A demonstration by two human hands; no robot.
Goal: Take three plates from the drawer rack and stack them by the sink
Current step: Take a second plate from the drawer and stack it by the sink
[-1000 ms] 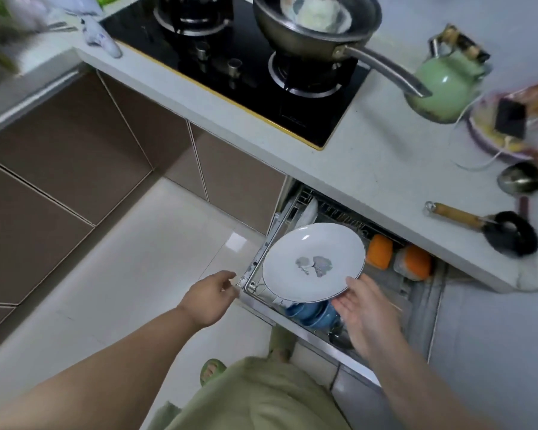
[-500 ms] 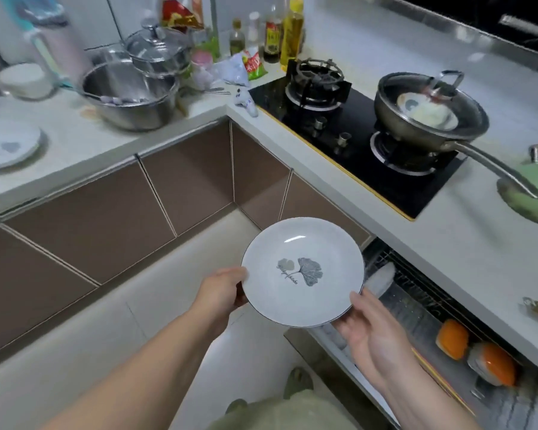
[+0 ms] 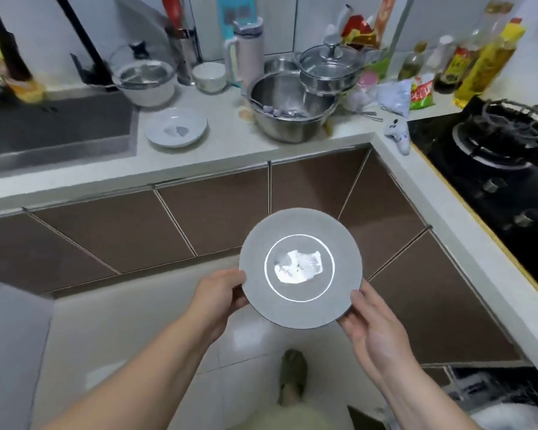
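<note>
I hold a round white plate (image 3: 300, 268) with a grey leaf print in front of me, above the floor. My left hand (image 3: 218, 293) grips its left rim and my right hand (image 3: 370, 324) grips its lower right rim. Light glares off the plate's centre. A second plate (image 3: 175, 131) of the same kind lies flat on the counter just right of the sink (image 3: 56, 131). A corner of the open drawer rack (image 3: 494, 395) shows at the bottom right, behind my right forearm.
A large steel bowl (image 3: 292, 110) and a lidded pot (image 3: 330, 69) crowd the counter right of the lying plate. A glass-lidded white bowl (image 3: 146, 79) and a small bowl (image 3: 209, 76) stand behind it. The gas hob (image 3: 497, 150) is on the right.
My view has swung left from the drawer toward the sink. My left hand has left the drawer edge and taken the plate's left rim; the plate has been carried away from the rack.
</note>
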